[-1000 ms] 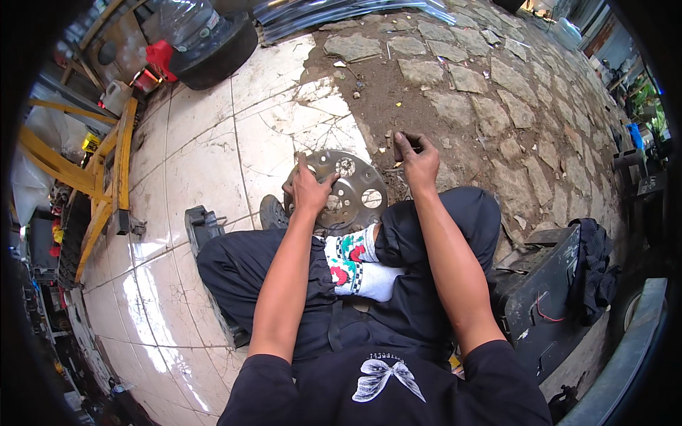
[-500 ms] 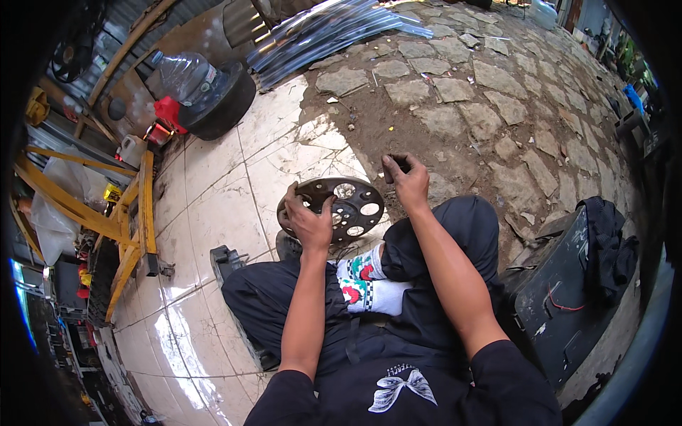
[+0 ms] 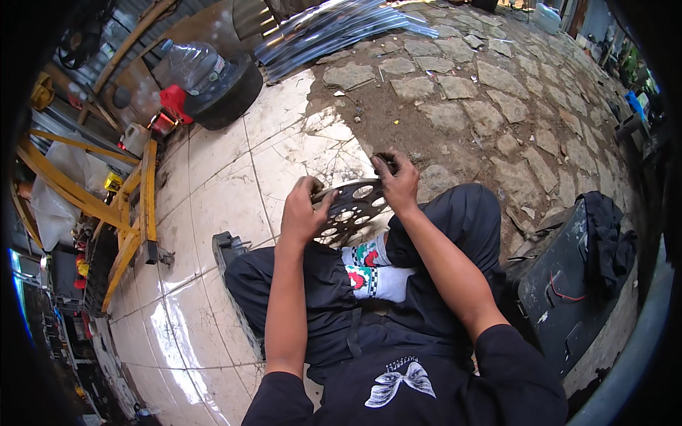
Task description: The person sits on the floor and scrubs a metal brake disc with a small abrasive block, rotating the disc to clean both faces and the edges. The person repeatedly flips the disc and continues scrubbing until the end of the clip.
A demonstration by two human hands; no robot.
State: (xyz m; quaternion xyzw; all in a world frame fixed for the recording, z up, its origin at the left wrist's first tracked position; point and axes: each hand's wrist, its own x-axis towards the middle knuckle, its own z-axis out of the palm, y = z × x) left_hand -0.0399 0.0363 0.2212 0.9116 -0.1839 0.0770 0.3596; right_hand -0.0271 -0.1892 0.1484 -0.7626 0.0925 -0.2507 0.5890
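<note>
A dark metal disc with several round holes is held tilted above my crossed legs. My left hand is closed on its left rim, thumb on the near face and fingers curled behind. My right hand is closed at the upper right rim, fingers bent over and thumb pressed in. The fingers of both hands look blackened. Just below the disc are my patterned white socks. The disc's lower edge is partly hidden by my left hand and leg.
A dark metal part lies beside my left knee on the tiled floor. At left stands a yellow frame. A large clear bottle rests on a black tub. To my right is a black case with dark cloth on it.
My right hand has come left and inward to the disc's right rim. My left hand has shifted slightly, and the disc is tilted more steeply.
</note>
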